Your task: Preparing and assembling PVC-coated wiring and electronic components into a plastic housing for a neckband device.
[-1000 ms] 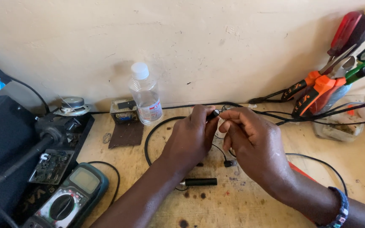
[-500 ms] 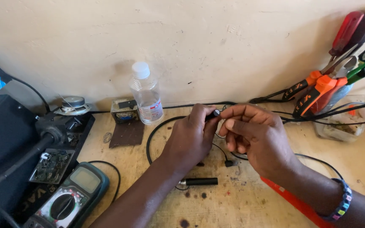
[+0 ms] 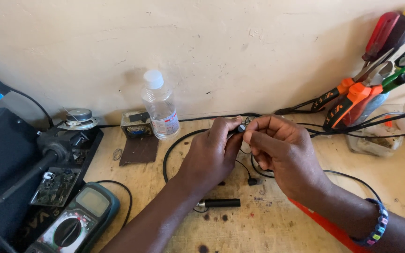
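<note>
— What is lying nearest?
— A multimeter (image 3: pixel 73 219), then a black cylinder (image 3: pixel 221 203).
— And the hands?
— The left hand (image 3: pixel 209 157) and right hand (image 3: pixel 282 152) are both pinching a small black part (image 3: pixel 241 127) above the bench (image 3: pixel 240 229), fingertips meeting.
— Behind?
— A plastic bottle (image 3: pixel 159 107) is standing by the wall.

small black plug (image 3: pixel 241 127), pinched between fingertips

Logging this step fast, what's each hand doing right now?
Left hand: closed, pinching the small black cylindrical part on the thin black cable.
Right hand: closed, fingertips pinching the same part.
</note>
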